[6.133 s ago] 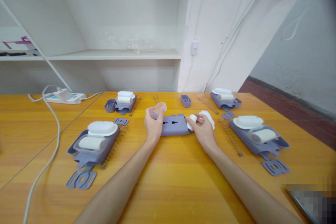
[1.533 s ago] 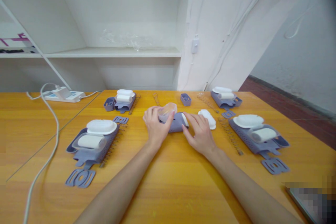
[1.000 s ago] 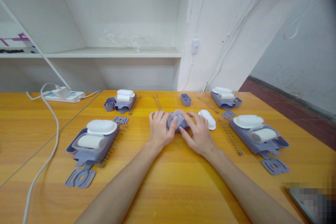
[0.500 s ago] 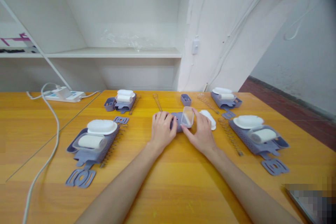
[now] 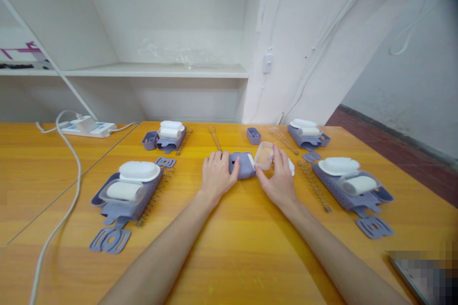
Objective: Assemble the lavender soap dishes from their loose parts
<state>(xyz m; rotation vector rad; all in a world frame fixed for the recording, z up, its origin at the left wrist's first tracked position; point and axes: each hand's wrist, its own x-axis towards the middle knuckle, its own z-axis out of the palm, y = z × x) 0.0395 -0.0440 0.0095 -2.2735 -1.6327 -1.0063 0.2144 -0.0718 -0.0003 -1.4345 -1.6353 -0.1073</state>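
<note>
My left hand (image 5: 219,175) is closed on the left end of a grey-purple plastic holder (image 5: 244,167) lying on the table. A white strip shows at the holder's right end. With my right hand (image 5: 279,180) I grip a small clear plastic tray (image 5: 264,156) between thumb and fingers. The tray is just right of the holder, tilted; whether they touch I cannot tell. Behind my right hand, a white oval piece (image 5: 292,167) is mostly hidden. Beyond the hands are a small purple cup (image 5: 254,136) and a wire coil (image 5: 215,138).
Similar purple sets with white rolls stand at front left (image 5: 125,195), back left (image 5: 171,138), front right (image 5: 352,183) and back right (image 5: 307,134). Coils and flat purple plates lie beside them. A cable (image 5: 77,186) runs from a power strip (image 5: 89,127) at left.
The clear tray in my right hand has moved right, off the holder, and leans lower. More of the holder shows. My left hand has shifted slightly left.
</note>
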